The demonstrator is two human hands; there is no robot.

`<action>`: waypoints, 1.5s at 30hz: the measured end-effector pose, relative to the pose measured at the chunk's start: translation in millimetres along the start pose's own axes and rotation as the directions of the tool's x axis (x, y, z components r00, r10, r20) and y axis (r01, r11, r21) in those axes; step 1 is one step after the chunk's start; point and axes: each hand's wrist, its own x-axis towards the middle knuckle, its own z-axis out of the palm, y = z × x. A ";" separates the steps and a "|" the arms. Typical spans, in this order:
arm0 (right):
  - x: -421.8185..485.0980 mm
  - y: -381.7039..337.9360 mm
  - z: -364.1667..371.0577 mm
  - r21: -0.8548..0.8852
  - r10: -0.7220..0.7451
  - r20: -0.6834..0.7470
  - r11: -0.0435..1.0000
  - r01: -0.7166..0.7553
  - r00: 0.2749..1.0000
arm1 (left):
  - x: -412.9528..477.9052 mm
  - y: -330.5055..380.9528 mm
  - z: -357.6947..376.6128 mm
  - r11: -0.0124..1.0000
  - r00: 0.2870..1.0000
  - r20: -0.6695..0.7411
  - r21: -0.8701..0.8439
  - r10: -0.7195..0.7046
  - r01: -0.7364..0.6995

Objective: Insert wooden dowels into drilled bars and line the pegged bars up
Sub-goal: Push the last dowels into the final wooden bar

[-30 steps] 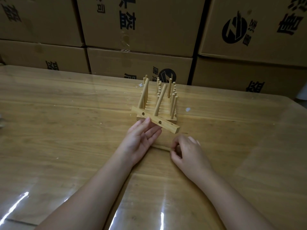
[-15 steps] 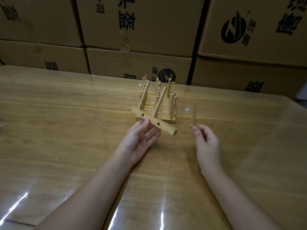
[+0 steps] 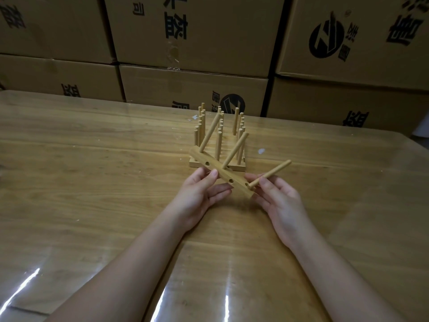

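Observation:
A drilled wooden bar is held tilted above the table, with two dowels standing in it and side holes showing. My left hand grips the bar near its middle, thumb on its front face. A loose dowel lies between the thumb and fingers of my right hand; its lower end touches the bar's right end at a hole. Behind the bar stands a row of pegged bars lined up on the table, with several upright dowels.
The wooden table is covered with a glossy clear sheet. Stacked cardboard boxes form a wall along the table's far edge. A small white scrap lies to the right of the pegged bars.
My right hand picked a dowel off the table, lifted it, and brought its end to the bar's right end. My left hand moved from resting at the bar to gripping it.

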 end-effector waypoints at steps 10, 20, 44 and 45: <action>-0.4 1.6 4.5 -0.094 0.007 -0.056 0.995 -0.012 0.998 | -1.6 1.0 2.3 1.000 0.999 -0.023 -0.005 -0.029 0.029; 1.7 7.8 3.3 -0.191 -0.040 -0.046 0.981 0.030 0.998 | -1.9 0.8 1.5 0.999 0.999 -0.018 0.016 -0.028 0.028; 1.4 11.2 -3.2 -0.821 -0.248 0.006 0.552 0.146 0.969 | 2.8 -4.4 4.8 0.987 0.991 -0.119 0.138 -0.065 0.081; 1.1 10.7 -2.9 -0.827 -0.250 0.011 0.542 0.150 0.968 | 2.6 -4.5 5.5 0.987 0.991 -0.121 0.140 -0.065 0.081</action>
